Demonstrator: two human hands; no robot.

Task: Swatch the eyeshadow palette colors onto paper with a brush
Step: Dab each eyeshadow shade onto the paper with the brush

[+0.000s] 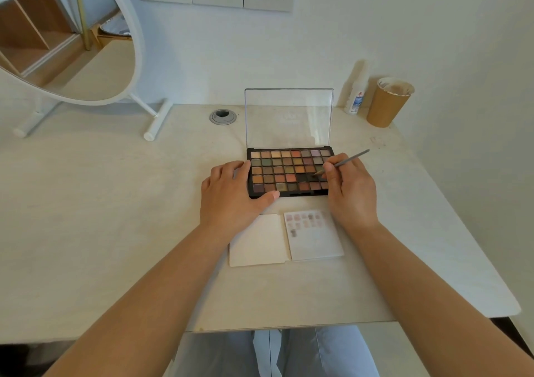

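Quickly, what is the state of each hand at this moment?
Left hand: holds the left end of the eyeshadow palette, thumb on its near edge.
Right hand: pinches the brush, tip on a dark pan.

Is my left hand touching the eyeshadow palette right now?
Touching. The head view shows the left hand gripping the eyeshadow palette at its left end: fingers over the left edge, thumb pressed against the front edge, no gap visible.
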